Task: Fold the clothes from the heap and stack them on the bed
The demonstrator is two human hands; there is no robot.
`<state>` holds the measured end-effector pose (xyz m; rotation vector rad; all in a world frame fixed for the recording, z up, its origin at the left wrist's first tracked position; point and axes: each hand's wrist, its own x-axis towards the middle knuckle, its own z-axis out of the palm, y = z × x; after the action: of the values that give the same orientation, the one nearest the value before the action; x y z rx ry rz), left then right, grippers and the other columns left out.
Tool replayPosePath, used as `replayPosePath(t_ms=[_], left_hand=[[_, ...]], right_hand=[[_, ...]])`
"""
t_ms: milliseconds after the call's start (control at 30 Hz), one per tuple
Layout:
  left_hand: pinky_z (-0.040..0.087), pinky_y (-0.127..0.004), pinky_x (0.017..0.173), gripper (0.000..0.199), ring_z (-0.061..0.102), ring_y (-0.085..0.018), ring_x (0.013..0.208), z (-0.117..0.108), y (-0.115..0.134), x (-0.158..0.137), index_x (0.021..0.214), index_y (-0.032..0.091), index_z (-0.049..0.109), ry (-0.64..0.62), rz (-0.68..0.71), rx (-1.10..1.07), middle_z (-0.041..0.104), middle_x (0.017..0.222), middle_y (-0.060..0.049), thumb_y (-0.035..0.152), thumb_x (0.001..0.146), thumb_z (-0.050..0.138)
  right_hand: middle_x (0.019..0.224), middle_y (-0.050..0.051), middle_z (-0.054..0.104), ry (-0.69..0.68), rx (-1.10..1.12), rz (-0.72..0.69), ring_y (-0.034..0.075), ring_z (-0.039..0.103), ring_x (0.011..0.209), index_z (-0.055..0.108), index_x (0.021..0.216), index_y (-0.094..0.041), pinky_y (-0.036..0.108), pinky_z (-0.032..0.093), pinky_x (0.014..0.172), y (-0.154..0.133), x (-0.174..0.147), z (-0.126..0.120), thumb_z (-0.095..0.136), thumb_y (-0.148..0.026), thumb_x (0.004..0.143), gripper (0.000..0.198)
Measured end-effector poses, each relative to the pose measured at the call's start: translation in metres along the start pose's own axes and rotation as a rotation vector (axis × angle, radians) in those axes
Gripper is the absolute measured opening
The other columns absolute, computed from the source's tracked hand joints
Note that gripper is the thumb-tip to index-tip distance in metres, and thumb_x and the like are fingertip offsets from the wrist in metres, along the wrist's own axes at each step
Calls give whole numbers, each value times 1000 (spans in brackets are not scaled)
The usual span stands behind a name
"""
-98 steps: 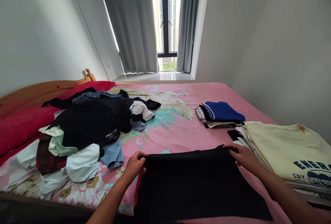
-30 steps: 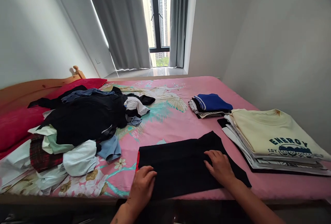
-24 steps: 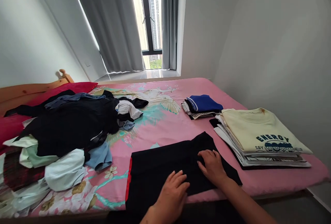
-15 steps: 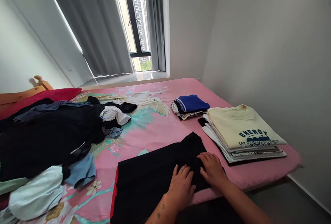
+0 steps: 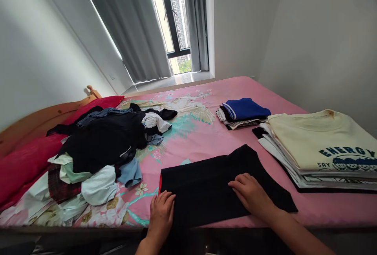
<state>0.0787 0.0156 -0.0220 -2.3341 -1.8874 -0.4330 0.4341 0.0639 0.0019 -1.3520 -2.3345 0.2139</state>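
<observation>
Black shorts (image 5: pixel 206 184), folded lengthwise with red trim at the left hem, lie along the front of the bed, their lower part hanging over its edge. At the hem's lower left corner my left hand (image 5: pixel 161 213) is closed on the cloth, its thumb hidden. My right hand (image 5: pixel 251 196) rests on the middle of the shorts, fingers stretched to the left and lying on the fabric. To the right stands a stack of folded shirts topped by a cream T-shirt (image 5: pixel 312 141) with dark lettering.
Behind the shorts sits a smaller folded pile with blue cloth (image 5: pixel 247 109) on top. A loose heap of clothes (image 5: pixel 103 143) spreads over the left side, near a red pillow (image 5: pixel 26 156) and wooden headboard (image 5: pixel 38 117). A pink patterned sheet (image 5: pixel 200 139) covers the bed.
My left hand has moved left from the middle of the shorts to the red-trimmed hem. My right hand has left the right end and lies nearer the middle. The view has swung left.
</observation>
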Motion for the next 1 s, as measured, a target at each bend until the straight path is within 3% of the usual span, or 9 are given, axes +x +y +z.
replayPosePath(t_ms=[100,200,400,600,767,867,933,1000], left_hand=[[35,-49,96,27,59,-22,96,-13,-25,-3,101,28,63,-63,-54,-4,65,99,-3,16,83,46],[36,-44,93,26,56,-21,94,-25,-31,-2,101,27,62,-138,-79,-53,62,95,-3,17,81,48],[38,-35,80,14,53,-20,87,-30,-35,-1,82,22,57,-201,-193,-195,58,86,-3,15,72,50],[38,-34,77,12,54,-18,79,-30,-34,-1,80,22,54,-115,-236,-279,59,78,-1,16,72,46],[41,-34,76,13,56,-17,75,-22,-36,6,76,22,55,-56,-298,-233,60,73,2,15,72,45],[44,-36,77,16,58,-19,81,-15,-36,6,83,21,57,-18,-333,-202,62,81,-1,15,73,47],[45,-38,80,20,58,-20,87,-13,-29,3,92,20,57,39,-322,-180,62,89,-3,14,76,46],[47,-38,83,22,58,-20,91,-12,-15,-2,96,21,57,96,-221,-180,61,93,-4,12,80,45]], right_hand=[[82,4,63,-237,-99,20,19,60,75,61,103,-24,30,41,64,-14,16,8,36,-8,85,35],[77,5,67,-436,-229,103,22,64,68,58,108,-22,28,35,53,-16,25,14,33,-2,81,42],[71,8,69,-527,-359,159,27,67,66,56,102,-18,27,26,48,-10,27,18,33,-8,85,30],[68,8,68,-414,-365,217,28,66,61,51,99,-17,28,24,46,-8,24,18,28,-18,92,24],[79,6,71,-263,-308,266,26,67,62,49,101,-20,28,29,47,-4,24,27,29,-24,93,22],[81,5,71,-205,-266,291,23,66,59,49,104,-20,28,33,46,-1,24,34,34,-25,91,20],[90,6,69,-89,-215,246,21,66,67,48,109,-20,29,40,51,-3,21,36,36,-25,90,23],[98,7,66,44,-137,141,20,64,81,49,110,-21,31,47,65,-13,17,37,38,-25,90,23]])
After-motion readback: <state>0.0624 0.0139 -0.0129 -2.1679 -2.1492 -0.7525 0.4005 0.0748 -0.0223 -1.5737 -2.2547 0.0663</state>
